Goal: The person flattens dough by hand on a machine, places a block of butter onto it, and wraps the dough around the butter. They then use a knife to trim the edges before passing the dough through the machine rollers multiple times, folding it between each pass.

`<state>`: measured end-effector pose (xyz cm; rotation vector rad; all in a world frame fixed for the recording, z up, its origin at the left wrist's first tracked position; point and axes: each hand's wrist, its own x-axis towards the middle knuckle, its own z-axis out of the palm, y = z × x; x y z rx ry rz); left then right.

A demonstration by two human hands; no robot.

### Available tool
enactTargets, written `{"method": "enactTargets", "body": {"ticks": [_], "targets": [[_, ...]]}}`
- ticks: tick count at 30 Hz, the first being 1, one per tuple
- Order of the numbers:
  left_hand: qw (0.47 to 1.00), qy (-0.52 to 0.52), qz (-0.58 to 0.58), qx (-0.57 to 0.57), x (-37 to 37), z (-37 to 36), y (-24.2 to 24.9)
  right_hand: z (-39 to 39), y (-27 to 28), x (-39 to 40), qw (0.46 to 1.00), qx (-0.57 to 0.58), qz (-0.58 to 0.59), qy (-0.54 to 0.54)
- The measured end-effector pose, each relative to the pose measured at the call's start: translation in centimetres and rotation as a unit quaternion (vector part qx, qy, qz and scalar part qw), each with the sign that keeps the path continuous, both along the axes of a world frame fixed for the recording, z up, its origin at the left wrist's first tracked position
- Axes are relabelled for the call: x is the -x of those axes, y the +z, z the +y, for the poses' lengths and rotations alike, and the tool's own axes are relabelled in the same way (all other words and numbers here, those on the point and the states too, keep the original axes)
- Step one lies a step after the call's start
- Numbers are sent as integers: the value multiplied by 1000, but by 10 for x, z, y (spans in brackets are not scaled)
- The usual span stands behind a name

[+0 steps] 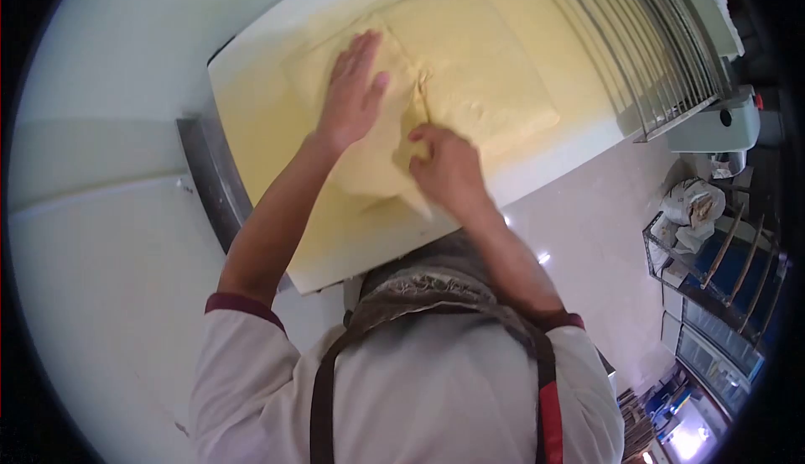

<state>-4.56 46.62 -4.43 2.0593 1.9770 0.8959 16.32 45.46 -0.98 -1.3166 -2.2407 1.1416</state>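
A wide, thin sheet of pale yellow dough (490, 70) lies over the work table. A raised, crumpled seam runs across its middle, between my two hands. On the left part of the dough, my left hand (354, 99) rests with its fingers stretched out and the thumb apart. My right hand (449, 164) is curled at the near end of the seam, its fingertips closed on the dough edge. What lies under the right palm is hidden.
The white table (528, 166) has a yellowish film on its surface. A metal wire rack (646, 44) covers its right end. Beyond stand a pale green machine (713, 132) and a shelf with white bags (692, 204). A wall is close on the left.
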Motion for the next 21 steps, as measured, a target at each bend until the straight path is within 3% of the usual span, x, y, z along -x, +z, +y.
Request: {"method": "enactTargets", "body": {"ticks": [1,2,3,6,9,10,11,12,16,21], "targets": [[1000,8,-28,-2,14,-36,0,9,6,-1,997,80,21,-13],[998,13,-55,-7,20,-63,0,11,-9,2,962,167,201,-77],[995,41,-85,-13,14,-86,-6,9,-22,6,885,244,372,-138],[982,108,-154,-25,-11,-132,-25,-25,8,17,695,392,533,-281],[980,149,-132,-17,-34,-137,-30,-45,-3,1,871,282,372,-155],[981,166,-99,1,-36,-133,-33,-40,-1,-4,944,202,255,-62],[982,178,-65,18,-40,-130,-32,-27,6,-10,984,112,133,32],[983,175,-29,39,-45,-127,-28,-13,10,-14,992,15,9,123],[977,166,77,108,-67,-119,-13,10,8,-38,990,-36,-43,131],[975,136,113,136,-70,-112,-1,8,-5,-47,992,-27,31,123]]}}
